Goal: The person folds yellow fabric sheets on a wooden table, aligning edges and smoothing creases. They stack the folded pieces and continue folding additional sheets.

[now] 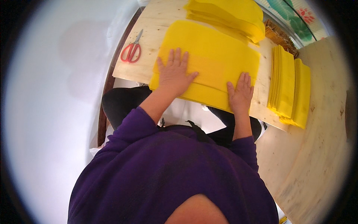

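A stack of yellow fabric sheets (209, 44) lies before me on a plywood table, its near edge reaching past the table's edge. My left hand (174, 74) rests palm down on the left part of the top sheet, fingers spread. Flat on the right part, near the side edge, lies my right hand (241, 93), its thumb apart from the fingers. Neither hand grips anything. A fold or layer edge runs across the sheets between the hands. To the left of the stack are scissors with red handles (131, 53), their blades pointing away from me.
Another yellow fabric pile (226, 14) sits at the far side of the plywood table (151, 33). Folded yellow bundles (282, 81) stand side by side at the right, near a brown bundle (279, 36). A white wall (56, 84) borders the left.
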`<state>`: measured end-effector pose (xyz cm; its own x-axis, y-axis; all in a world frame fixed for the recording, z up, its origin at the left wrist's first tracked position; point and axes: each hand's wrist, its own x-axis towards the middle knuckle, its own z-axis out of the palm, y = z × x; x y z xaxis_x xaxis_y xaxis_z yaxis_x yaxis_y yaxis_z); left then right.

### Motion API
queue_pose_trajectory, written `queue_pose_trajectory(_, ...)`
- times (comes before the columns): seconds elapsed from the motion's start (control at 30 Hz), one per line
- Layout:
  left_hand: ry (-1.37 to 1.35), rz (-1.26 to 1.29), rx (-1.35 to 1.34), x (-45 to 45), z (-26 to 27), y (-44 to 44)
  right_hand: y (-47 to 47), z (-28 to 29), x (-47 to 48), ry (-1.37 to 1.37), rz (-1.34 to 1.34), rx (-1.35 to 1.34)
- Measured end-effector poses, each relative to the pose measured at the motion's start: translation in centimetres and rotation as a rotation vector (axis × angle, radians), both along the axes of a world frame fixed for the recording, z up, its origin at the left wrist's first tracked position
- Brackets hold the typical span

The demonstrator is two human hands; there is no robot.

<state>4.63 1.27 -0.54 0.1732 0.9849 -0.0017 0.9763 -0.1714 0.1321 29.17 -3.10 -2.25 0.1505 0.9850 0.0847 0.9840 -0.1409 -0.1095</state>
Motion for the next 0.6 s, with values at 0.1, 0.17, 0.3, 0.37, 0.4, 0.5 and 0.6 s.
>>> queue_pose_trajectory(0.1,0.018,0.036,0.003,-1.1,0.1,-0.2,0.1,0.3,-0.1,0.003,-0.009,-0.029)
queue_pose_trajectory(0.17,0.020,0.037,0.006,-1.3,0.2,-0.2,0.1,0.9,-0.2,0.031,-0.004,-0.035)
queue_pose_trajectory(0.3,0.036,0.040,-0.002,-1.1,0.4,-0.5,0.3,3.4,-0.9,-0.001,-0.002,-0.068)
queue_pose_trajectory(0.37,0.050,0.045,-0.006,-1.0,0.5,-0.5,0.3,4.2,-3.0,-0.026,0.091,0.030)
queue_pose_trajectory(0.4,0.054,0.049,-0.010,-0.9,0.5,-0.5,0.2,4.3,-4.6,-0.024,0.162,0.085)
queue_pose_trajectory(0.5,0.050,0.042,-0.020,-0.9,0.4,-0.4,0.5,4.0,-9.4,0.111,0.402,0.045)
queue_pose_trajectory(0.6,0.045,0.049,-0.012,-1.1,0.3,-0.4,0.9,3.2,-11.0,0.116,0.452,-0.045)
